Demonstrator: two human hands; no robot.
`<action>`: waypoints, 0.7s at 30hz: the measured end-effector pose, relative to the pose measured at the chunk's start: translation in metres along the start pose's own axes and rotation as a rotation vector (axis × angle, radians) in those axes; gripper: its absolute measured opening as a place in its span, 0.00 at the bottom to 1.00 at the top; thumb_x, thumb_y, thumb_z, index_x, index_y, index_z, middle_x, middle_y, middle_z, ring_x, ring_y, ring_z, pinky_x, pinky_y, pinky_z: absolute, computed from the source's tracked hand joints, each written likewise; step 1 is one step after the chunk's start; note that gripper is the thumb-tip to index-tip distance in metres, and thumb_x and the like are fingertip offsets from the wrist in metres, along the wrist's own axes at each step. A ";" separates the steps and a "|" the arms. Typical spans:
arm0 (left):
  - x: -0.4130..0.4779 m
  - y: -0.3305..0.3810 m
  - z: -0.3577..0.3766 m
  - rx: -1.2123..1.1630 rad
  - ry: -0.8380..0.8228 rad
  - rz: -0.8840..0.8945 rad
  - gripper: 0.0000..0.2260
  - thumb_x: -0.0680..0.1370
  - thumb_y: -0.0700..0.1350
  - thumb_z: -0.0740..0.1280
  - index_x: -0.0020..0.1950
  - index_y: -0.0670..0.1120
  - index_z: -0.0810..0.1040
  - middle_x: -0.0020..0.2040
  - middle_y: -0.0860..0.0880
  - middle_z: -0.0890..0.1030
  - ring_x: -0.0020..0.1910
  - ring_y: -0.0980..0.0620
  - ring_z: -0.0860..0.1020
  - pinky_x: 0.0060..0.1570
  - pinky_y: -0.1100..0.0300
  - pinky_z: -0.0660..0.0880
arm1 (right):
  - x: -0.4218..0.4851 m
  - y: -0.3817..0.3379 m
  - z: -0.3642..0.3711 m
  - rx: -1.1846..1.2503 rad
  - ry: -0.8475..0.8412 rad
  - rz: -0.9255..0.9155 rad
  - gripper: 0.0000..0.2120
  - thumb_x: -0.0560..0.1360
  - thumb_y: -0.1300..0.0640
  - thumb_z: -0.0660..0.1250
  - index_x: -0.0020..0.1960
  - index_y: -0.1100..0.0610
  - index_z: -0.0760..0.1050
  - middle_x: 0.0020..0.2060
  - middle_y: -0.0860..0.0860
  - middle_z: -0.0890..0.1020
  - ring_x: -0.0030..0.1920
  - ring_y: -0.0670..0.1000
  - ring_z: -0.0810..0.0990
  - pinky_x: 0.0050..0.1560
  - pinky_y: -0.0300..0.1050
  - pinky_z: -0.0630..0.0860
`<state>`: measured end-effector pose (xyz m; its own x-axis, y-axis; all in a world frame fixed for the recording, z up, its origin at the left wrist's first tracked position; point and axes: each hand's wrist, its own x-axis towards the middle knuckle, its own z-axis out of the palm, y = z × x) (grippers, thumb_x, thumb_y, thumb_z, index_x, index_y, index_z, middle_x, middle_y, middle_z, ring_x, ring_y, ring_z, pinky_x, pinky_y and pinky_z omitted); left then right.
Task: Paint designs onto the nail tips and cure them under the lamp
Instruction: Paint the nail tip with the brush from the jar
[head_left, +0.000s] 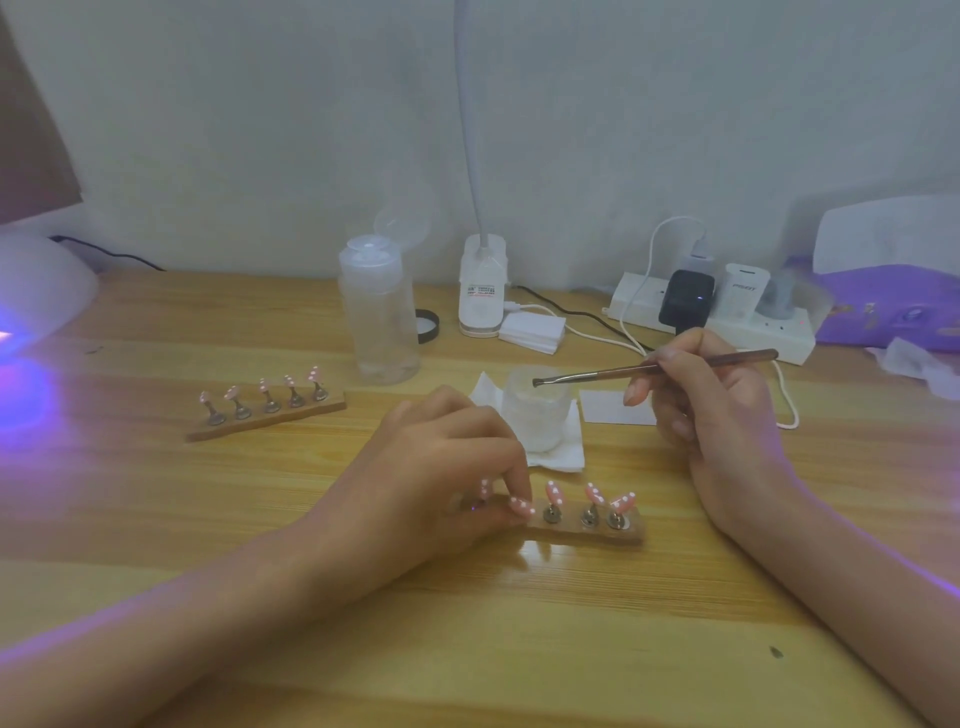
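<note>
A wooden holder strip near the table's front carries pink nail tips with white dots on metal stands. My left hand covers its left end, and its thumb and fingers pinch one pink tip. My right hand grips a thin brown brush, whose dark tip hovers over a small frosted cup. A second wooden strip with pink dotted tips lies further left. The curing lamp glows violet at the left edge.
A clear pump bottle stands behind the cup, which sits on a white tissue. A white desk lamp base, white pads, a power strip with plugs and cables, and a purple device line the back.
</note>
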<state>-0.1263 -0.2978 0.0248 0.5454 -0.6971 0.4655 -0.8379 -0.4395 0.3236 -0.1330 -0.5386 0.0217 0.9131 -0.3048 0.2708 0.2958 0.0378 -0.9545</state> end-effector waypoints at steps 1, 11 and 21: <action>0.000 0.001 0.000 0.070 0.035 0.059 0.05 0.71 0.49 0.77 0.41 0.52 0.82 0.44 0.59 0.81 0.49 0.51 0.77 0.50 0.48 0.73 | 0.000 0.000 0.000 -0.001 0.004 -0.002 0.11 0.79 0.60 0.62 0.38 0.54 0.71 0.31 0.53 0.82 0.24 0.46 0.60 0.25 0.37 0.58; 0.012 0.005 -0.032 0.108 0.360 0.385 0.07 0.79 0.46 0.69 0.44 0.47 0.85 0.48 0.54 0.86 0.47 0.55 0.83 0.44 0.55 0.77 | 0.003 -0.012 0.005 -0.039 -0.059 -0.107 0.08 0.75 0.57 0.63 0.38 0.54 0.71 0.31 0.55 0.82 0.23 0.46 0.62 0.24 0.34 0.61; 0.041 -0.032 -0.009 -0.527 0.370 -0.220 0.07 0.76 0.51 0.73 0.47 0.49 0.80 0.45 0.53 0.83 0.39 0.56 0.78 0.36 0.47 0.75 | 0.005 -0.034 0.010 -0.433 -0.260 -0.241 0.07 0.76 0.59 0.64 0.39 0.54 0.73 0.31 0.53 0.83 0.24 0.41 0.69 0.28 0.30 0.64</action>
<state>-0.0770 -0.3071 0.0411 0.7521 -0.3418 0.5635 -0.6355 -0.1491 0.7576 -0.1356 -0.5315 0.0569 0.8893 -0.0093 0.4573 0.4126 -0.4149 -0.8109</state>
